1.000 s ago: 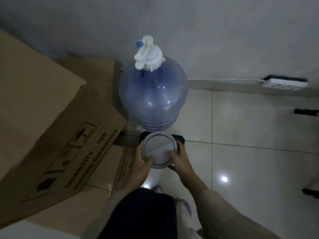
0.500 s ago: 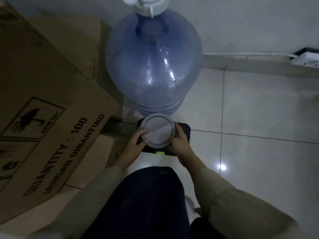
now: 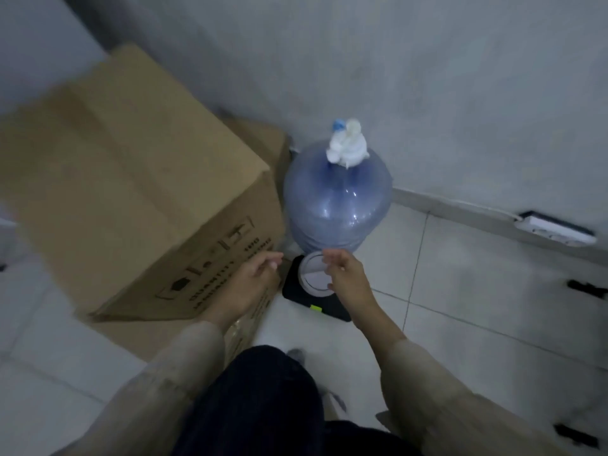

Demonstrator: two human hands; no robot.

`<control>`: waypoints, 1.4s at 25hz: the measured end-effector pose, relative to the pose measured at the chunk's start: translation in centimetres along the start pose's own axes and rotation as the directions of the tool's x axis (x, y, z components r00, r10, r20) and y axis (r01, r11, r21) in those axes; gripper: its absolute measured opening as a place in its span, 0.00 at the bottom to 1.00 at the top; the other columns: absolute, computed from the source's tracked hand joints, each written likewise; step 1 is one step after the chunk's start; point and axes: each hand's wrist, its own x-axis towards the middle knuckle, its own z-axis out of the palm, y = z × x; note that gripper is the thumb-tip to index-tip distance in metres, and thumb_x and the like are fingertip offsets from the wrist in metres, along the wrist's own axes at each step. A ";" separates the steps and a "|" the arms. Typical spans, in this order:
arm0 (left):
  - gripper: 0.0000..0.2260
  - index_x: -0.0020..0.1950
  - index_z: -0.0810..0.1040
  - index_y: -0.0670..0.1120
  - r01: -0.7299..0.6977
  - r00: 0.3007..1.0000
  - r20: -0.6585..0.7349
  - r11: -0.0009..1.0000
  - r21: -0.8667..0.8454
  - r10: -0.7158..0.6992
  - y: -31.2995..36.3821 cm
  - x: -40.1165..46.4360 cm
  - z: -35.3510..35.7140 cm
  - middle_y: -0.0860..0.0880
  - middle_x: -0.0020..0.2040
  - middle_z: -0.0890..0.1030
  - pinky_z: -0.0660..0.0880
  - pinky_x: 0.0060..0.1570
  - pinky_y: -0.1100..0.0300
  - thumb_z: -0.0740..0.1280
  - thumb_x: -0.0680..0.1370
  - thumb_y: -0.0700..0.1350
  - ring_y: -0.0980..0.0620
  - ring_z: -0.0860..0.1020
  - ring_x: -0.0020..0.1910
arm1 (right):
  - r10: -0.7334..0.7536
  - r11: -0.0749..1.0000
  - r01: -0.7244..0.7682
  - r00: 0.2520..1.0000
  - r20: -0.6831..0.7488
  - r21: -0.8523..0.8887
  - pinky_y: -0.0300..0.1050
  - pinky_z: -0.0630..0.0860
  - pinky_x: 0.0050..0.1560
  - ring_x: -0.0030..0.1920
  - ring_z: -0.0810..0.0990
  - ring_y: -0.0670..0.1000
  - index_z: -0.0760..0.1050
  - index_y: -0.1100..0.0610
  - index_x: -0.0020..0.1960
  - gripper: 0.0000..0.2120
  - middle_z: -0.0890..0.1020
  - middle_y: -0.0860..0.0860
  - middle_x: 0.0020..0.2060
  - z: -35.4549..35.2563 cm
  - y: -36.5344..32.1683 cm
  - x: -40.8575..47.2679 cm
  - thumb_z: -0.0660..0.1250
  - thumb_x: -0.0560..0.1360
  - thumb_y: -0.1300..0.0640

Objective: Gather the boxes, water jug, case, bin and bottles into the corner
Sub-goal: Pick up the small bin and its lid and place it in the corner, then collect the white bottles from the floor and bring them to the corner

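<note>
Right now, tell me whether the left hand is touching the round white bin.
Apart. The head view shows the left hand lifted off to the side, with dark case visible between its fingertips and the round white bin.

In front of you, the tall clear plastic water jug [image 3: 337, 202] stands against the wall. Just before it on the floor sits the small black case [image 3: 297, 287], carrying the round white-lidded bin [image 3: 314, 274]. To their left sits the large brown cardboard box [image 3: 131, 192], stacked on a flatter cardboard box [image 3: 148, 334]. A white power strip [image 3: 556, 230] lies far right, along the wall.
</note>
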 end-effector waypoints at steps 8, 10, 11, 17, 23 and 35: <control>0.09 0.52 0.75 0.52 -0.129 0.870 -0.469 0.988 0.080 0.151 11.3 -22.0 -12.0 0.55 0.46 0.80 0.72 0.45 0.69 0.57 0.80 0.42 0.62 0.78 0.45 | -0.428 0.790 0.581 0.753 0.501 -0.198 0.31 0.69 0.37 0.37 0.72 0.44 0.74 0.58 0.52 0.11 0.75 0.47 0.38 7.5 -21.1 -15.5 0.56 0.76 0.67; 0.09 0.53 0.75 0.51 -0.109 0.785 -0.610 0.993 0.038 0.109 11.9 -27.9 -14.5 0.53 0.46 0.80 0.71 0.42 0.68 0.57 0.80 0.42 0.58 0.79 0.46 | -0.418 0.700 0.680 0.638 0.647 -0.218 0.39 0.69 0.40 0.38 0.72 0.46 0.74 0.55 0.50 0.10 0.75 0.46 0.38 10.6 -24.1 -19.7 0.56 0.77 0.65; 0.09 0.53 0.75 0.51 -0.106 0.738 -0.668 0.994 0.021 0.092 11.9 -30.8 -15.6 0.53 0.46 0.80 0.71 0.41 0.69 0.57 0.80 0.42 0.58 0.79 0.45 | -0.407 0.654 0.728 0.568 0.715 -0.206 0.41 0.69 0.41 0.38 0.72 0.47 0.74 0.55 0.51 0.10 0.75 0.47 0.39 12.4 -25.3 -21.9 0.56 0.77 0.64; 0.09 0.54 0.76 0.47 -0.052 0.467 -0.883 0.996 -0.071 -0.038 7.5 -46.7 -21.2 0.48 0.46 0.80 0.70 0.40 0.66 0.57 0.80 0.41 0.55 0.78 0.43 | -0.253 0.454 0.888 0.209 0.944 -0.075 0.41 0.73 0.50 0.43 0.74 0.48 0.76 0.57 0.53 0.10 0.78 0.51 0.45 23.2 -26.4 -34.1 0.58 0.77 0.63; 0.10 0.54 0.76 0.46 -0.018 0.223 -0.940 0.963 -0.270 -0.259 -2.9 -60.5 -23.8 0.45 0.47 0.80 0.70 0.39 0.63 0.56 0.80 0.41 0.52 0.78 0.42 | 0.012 0.364 0.931 0.013 1.000 -0.017 0.45 0.72 0.53 0.50 0.78 0.52 0.77 0.61 0.53 0.10 0.79 0.53 0.47 34.7 -18.7 -43.5 0.60 0.76 0.65; 0.10 0.52 0.77 0.47 0.009 0.010 -0.881 0.881 -0.474 -0.474 -18.2 -75.9 -30.0 0.47 0.45 0.81 0.71 0.41 0.63 0.56 0.79 0.40 0.48 0.79 0.43 | 0.190 0.421 0.903 0.009 0.982 -0.090 0.35 0.67 0.40 0.45 0.73 0.45 0.76 0.51 0.50 0.09 0.79 0.49 0.48 51.6 -9.2 -55.4 0.59 0.76 0.61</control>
